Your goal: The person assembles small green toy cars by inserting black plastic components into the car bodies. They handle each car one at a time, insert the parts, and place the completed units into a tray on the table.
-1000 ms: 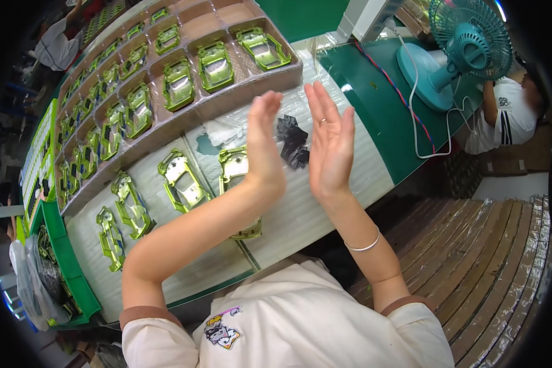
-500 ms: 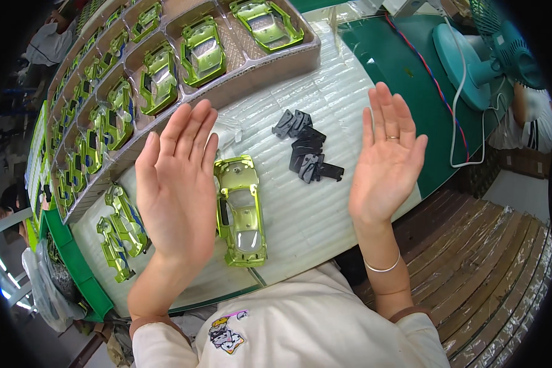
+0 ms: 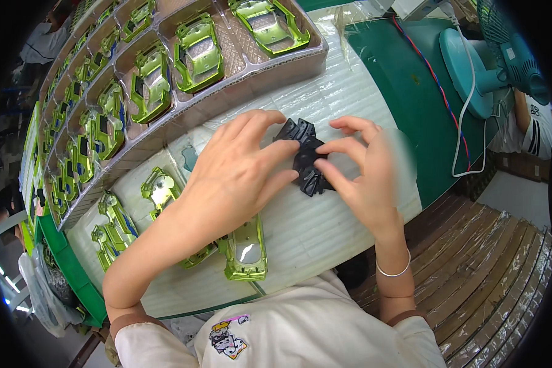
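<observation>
Left hand (image 3: pixel 236 161) splayed, fingers arched at angular black pieces (image 3: pixel 307 147), heaped at its three o'clock on ribbed white sheeting (image 3: pixel 325 236); right hand (image 3: pixel 373 181) curled opposite, whether pinching I can't tell!

I believe that the place I watch from far away is a factory workshop. Many green car-shaped shells (image 3: pixel 203 65), of one same kind, lie in rows in a divided tray (image 3: pixel 264 78). A small pile of black parts (image 3: pixel 306 161) is on a workbench (image 3: pixel 389 70), which is partly covered by a white sheet (image 3: pixel 313 230). At the right I see an electric fan (image 3: pixel 489 80) and another person (image 3: pixel 538 135) near the bench.
</observation>
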The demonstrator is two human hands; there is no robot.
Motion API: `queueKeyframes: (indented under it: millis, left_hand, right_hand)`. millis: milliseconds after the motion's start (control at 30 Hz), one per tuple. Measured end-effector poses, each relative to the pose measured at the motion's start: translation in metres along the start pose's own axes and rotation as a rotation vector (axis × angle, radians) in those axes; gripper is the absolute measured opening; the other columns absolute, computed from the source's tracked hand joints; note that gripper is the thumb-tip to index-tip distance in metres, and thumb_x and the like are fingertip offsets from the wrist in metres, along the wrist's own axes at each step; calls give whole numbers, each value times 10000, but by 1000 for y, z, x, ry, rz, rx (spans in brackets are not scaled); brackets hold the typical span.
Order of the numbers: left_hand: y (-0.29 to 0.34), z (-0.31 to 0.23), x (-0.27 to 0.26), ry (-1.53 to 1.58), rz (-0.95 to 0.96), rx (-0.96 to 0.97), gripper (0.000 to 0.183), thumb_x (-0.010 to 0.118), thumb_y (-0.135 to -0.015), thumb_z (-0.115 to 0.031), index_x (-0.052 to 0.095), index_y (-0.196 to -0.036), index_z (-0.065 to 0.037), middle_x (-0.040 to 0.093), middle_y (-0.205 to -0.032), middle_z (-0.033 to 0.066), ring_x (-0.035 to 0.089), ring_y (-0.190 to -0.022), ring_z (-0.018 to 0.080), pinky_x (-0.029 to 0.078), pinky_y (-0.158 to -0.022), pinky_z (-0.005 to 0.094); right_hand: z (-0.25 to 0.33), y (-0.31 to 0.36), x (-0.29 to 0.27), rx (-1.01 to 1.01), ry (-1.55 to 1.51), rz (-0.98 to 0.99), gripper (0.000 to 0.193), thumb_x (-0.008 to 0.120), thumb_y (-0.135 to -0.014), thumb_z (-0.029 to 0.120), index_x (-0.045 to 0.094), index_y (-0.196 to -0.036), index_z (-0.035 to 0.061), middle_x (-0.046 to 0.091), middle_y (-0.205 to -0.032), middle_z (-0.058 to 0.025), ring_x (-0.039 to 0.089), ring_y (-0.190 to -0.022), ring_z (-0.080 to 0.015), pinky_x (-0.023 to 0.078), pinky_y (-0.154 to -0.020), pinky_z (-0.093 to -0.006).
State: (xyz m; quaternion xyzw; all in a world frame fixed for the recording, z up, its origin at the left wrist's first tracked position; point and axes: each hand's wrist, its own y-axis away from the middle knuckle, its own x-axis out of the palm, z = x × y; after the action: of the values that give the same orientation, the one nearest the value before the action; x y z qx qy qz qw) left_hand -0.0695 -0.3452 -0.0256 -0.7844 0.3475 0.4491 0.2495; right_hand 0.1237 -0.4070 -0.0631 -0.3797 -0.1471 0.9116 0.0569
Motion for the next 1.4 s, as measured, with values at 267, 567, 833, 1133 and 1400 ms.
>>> queueKeyframes:
  millis: [267, 567, 833, 1133, 1400]
  left_hand:
    - [2, 1, -5, 70, -6, -122, 296, 652, -753, -133, 574, -1027, -56, 480, -1160, 137, 478, -1059, 329, 399, -879, 396]
    - [18, 0, -22, 88, -69, -182, 243, 657, -728, -60, 581, -956, -24, 541, -1108, 121, 555, -925, 284, 438, -801, 344]
    - [31, 0, -37, 268, -261, -305, 112, 664, -738, -31, 556, -758, -13, 603, -714, 51, 580, -686, 175, 443, -617, 261]
    - [-66, 4, -32, 1315, -743, -397, 450, 408, -937, -306, 415, -1201, 59, 498, -1179, 158, 436, -1181, 232, 308, -1016, 368]
    - [-72, -8, -15, 1181, -663, -394, 346, 390, -950, -258, 449, -1171, 1, 523, -1140, 117, 475, -1115, 187, 342, -972, 326]
  right_hand:
    - [0, -2, -1, 62, -24, -81, 158, 694, -651, 25, 619, -785, 64, 570, -998, -63, 546, -893, -238, 406, -783, -333]
    - [-16, 0, -5, 131, -161, -261, 108, 649, -715, -5, 607, -799, 50, 598, -884, -62, 568, -788, -173, 437, -641, -258]
    - [-15, 10, -17, 513, -656, -315, 133, 575, -863, 122, 554, -781, 21, 577, -765, -19, 552, -789, -133, 433, -699, -253]
    - [-21, -73, -19, 421, -1076, -647, 382, 416, -939, 319, 414, -1192, 32, 469, -1190, -101, 368, -1201, -204, 223, -1036, -384]
    - [-85, -117, -14, 277, -654, -305, 507, 279, -964, 391, 534, -1134, -13, 536, -1180, -122, 443, -1165, -218, 252, -1034, -331]
